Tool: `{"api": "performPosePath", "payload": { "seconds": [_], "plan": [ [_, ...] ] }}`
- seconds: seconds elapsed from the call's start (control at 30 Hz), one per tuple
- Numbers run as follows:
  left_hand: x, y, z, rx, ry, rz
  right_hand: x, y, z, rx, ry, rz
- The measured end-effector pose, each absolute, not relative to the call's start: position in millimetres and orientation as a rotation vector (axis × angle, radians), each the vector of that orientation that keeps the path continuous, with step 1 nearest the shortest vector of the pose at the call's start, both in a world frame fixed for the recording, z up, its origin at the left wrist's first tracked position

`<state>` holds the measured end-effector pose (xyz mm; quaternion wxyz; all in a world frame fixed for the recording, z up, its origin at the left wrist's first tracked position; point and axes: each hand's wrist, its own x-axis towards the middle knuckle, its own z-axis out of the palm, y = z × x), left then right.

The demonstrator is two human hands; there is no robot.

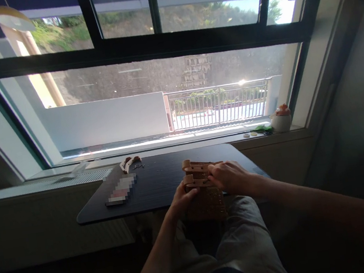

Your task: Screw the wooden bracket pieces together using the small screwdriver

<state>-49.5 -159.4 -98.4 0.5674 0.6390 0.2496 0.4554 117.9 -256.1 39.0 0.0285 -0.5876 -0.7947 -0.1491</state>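
Note:
A brown piece like a small bag (pixel 205 203), with rows of small marks on its face, is held over my lap at the table's front edge. Two paler tan straps (pixel 196 167) with small holes cross its top and loop at their left ends. My left hand (pixel 184 198) grips its left side, the thumb lying below the lower strap. On the right, my right hand (pixel 228 177) is closed with its fingertips pressed at the right part of the straps. Whatever small thing may be between those fingertips is hidden.
The dark table (pixel 163 193) carries a blurred-out flat object (pixel 121 190), pale curved pieces with brown edges (pixel 129 163) and several tiny metal bits (pixel 138 166). On the windowsill stand a white pot (pixel 281 122) and a green item (pixel 262 129). A radiator (pixel 73 180) lies left.

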Motion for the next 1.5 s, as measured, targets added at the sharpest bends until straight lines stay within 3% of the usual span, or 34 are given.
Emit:
{"api": "performPosePath", "payload": {
  "seconds": [0.3,0.63,1.1,1.5],
  "plan": [
    [-50,-155,-103,1.508,0.590,1.060,112,-260,64,-1.729,-2.611,-0.483],
    [-50,-160,-97,1.529,0.614,1.066,119,-256,49,-1.418,-2.847,-0.689],
    [-50,-159,-99,1.485,0.593,1.044,119,-263,38,-1.824,-2.517,-0.499],
    [-49,-156,-101,1.482,0.599,1.048,120,-266,61,-1.469,-2.867,-0.746]
  ]
}}
